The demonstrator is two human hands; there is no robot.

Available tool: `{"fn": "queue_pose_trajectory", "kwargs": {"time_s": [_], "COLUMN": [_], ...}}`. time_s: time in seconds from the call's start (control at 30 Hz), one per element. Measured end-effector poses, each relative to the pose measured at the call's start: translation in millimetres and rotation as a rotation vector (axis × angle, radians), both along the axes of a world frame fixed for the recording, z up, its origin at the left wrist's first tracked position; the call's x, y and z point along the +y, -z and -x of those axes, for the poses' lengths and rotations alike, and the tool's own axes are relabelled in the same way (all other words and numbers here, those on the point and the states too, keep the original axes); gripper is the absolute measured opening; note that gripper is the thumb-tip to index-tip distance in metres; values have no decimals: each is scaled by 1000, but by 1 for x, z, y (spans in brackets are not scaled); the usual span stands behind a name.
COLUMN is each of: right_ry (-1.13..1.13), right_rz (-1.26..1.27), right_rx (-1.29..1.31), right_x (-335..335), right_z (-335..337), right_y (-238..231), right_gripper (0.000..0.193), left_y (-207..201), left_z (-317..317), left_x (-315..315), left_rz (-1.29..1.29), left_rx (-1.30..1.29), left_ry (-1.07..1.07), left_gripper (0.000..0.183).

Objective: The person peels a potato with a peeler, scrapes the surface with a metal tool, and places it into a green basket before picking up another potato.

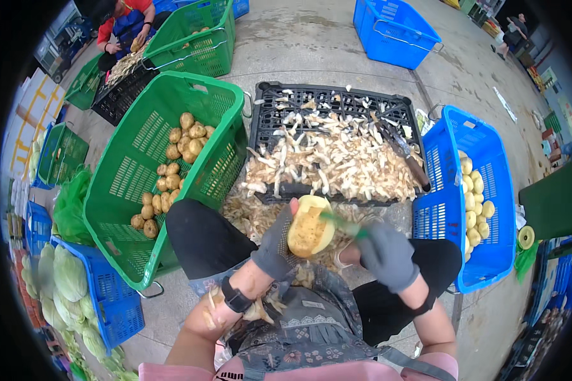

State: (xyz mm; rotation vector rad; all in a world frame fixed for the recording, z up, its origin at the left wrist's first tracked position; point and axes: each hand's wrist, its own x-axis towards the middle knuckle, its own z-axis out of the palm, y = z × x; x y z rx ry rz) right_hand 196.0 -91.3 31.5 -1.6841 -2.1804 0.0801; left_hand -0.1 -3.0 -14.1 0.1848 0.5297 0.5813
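My left hand (276,246), in a grey glove, holds a large potato (308,233) upright over my lap. Pale flesh shows along its top and right side, while brown skin is left on its front. In my right hand (388,254), also gloved in grey, is a green peeler (344,225), blurred by motion, its head close to the potato's right side. Beyond both hands a heap of potato peelings (337,159) covers much of an upturned black crate (270,120). A dark-handled knife (410,164) lies at the crate's right edge.
Unpeeled potatoes (187,141) lie in a green crate (133,108) on my left; peeled potatoes (473,197) fill part of a blue crate (497,254) on my right. Cabbages (70,276) sit at lower left. At upper left another person (130,25) works beside crates. A blue crate (394,32) stands farther off.
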Motion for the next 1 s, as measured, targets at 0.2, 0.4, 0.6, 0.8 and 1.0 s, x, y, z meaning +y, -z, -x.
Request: {"fn": "queue_pose_trajectory", "kwargs": {"time_s": [0.2,0.4,0.6,0.8,1.0], "right_ry": [32,36,248,547,399], "right_rz": [44,124,114,261,-206], "right_rx": [60,199,446,1707,399], "right_x": [4,2,-22,11,13], "right_z": [-18,-12,-19,48,21], "right_y": [-10,3,41,28,52], "right_gripper": [46,55,52,34,30], "left_y": [-11,-9,-22,-33,-39], "left_z": [3,0,-25,-34,-16], "left_x": [-1,7,3,-18,-7], "left_rz": [99,-18,-579,-1082,-339], "left_rx": [-64,-97,266,531,319], "left_ry": [41,123,-154,-238,127], "left_gripper": [52,49,47,55,58]}}
